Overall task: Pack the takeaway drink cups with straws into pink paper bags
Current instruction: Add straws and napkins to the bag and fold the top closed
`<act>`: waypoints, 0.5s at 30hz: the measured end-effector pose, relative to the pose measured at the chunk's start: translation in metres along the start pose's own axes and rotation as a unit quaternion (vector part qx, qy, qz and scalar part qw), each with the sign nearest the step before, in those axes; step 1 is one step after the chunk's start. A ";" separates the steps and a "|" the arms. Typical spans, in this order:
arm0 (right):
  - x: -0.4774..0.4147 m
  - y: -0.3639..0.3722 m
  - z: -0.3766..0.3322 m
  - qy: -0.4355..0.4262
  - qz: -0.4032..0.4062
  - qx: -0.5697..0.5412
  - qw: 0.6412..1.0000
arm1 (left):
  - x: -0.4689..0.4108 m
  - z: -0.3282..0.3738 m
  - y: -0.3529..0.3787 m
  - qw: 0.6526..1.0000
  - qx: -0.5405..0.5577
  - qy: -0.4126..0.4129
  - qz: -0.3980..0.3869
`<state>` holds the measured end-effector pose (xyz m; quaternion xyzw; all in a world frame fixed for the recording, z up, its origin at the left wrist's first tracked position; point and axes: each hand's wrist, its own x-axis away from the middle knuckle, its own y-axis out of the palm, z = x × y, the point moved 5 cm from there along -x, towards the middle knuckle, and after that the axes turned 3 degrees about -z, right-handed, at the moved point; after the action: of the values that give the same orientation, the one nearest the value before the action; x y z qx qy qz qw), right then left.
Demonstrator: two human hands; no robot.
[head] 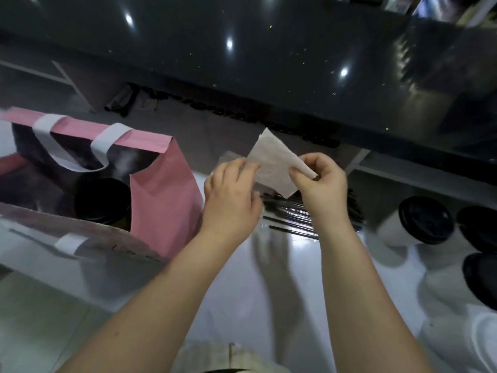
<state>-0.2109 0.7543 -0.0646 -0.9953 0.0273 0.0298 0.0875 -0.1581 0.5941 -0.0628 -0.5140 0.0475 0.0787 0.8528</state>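
Fingers [240,165] of left hand [231,196] and right hand [321,184] pinch napkin [271,160], corner pointing away, over crosswise straws [289,211].

Two bare hands: left hand [231,200], right hand [320,184], both a bit motion-blurred, fingers short and rounded. Left forearm [166,292] and right forearm [357,278] are bare as far as the frame shows, right down to the bottom edge. Small faint mark on the left forearm low down. Bottom centre, between the arms: a strip of pale cream garment [215,356] with faint vertical lines and one thin upright seam or cord. Dark band under it at the very edge. Too blurred to tell the garment type.
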 end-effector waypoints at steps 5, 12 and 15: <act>0.023 -0.026 -0.050 -0.048 0.030 0.005 0.998 | 0.002 0.030 -0.037 0.998 0.014 0.043 0.039; 0.035 -0.033 -0.126 -0.132 0.053 0.070 0.987 | -0.017 0.040 -0.101 0.996 0.002 0.068 0.058; 0.040 -0.023 -0.150 -0.141 0.068 0.057 0.986 | -0.021 0.028 -0.137 0.994 0.005 0.077 0.079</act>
<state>-0.1615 0.7488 0.0842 -0.9704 0.0843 0.1739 0.1449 -0.1538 0.5544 0.0723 -0.5090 0.1536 0.1062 0.8403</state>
